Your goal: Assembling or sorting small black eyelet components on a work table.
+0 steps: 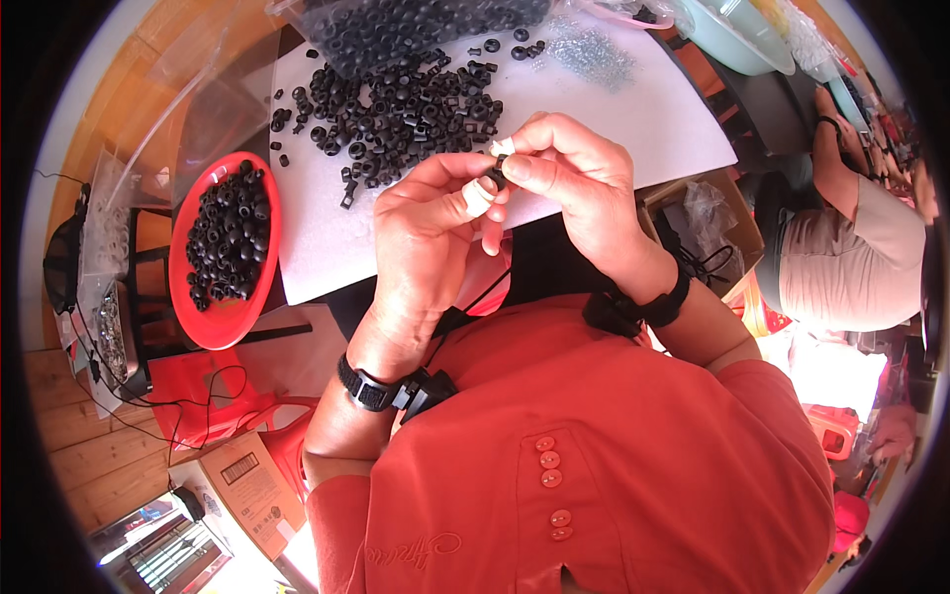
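Observation:
My left hand and my right hand meet over the near edge of the white tabletop. Between their fingertips is a small black plastic part, pinched from both sides and mostly covered by the fingers. White tape wraps the left thumb and a right fingertip. Just beyond the hands spreads a loose pile of small black plastic parts, some round like caps, others like short spools. A red oval basin at the left holds many round black pieces.
A clear plastic bin of black parts stands at the far edge. Small clear pieces lie far right, near a pale green basin. A cardboard box with plastic bags stands right. Another person sits beyond it.

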{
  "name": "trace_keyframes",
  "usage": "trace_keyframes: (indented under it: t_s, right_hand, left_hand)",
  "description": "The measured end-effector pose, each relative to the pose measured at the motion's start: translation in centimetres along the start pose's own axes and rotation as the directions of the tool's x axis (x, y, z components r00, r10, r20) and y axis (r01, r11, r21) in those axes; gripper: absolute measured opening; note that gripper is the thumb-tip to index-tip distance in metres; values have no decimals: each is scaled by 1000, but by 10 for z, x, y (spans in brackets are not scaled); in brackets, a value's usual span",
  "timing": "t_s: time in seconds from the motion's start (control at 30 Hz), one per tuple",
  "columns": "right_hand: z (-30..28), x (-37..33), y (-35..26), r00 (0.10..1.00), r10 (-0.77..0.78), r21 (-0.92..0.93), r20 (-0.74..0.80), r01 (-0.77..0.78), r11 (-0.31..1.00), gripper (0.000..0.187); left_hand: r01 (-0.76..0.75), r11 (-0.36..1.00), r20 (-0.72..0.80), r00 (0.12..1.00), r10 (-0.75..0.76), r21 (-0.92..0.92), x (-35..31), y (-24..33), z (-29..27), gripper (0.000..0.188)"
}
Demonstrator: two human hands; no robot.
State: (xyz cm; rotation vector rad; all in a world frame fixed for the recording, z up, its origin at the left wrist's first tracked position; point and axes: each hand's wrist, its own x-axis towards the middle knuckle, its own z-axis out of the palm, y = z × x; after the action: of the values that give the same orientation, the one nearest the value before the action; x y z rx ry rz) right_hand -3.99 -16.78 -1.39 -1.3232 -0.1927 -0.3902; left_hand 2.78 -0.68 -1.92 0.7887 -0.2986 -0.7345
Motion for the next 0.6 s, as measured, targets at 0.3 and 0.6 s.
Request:
trace_keyframes:
  t_s: [0.3, 0.6]
  right_hand:
    - [-7, 10, -13, 992, 122, -169, 42, -113, 979, 5]
    - [-7, 4, -13, 983, -147, -384, 109, 178, 906, 5]
  left_hand:
    - [-32, 996, -61, 997, 37, 78, 0, -3, 7, 17]
    - [-8, 997, -82, 996, 15, 81, -2, -2, 9, 15]
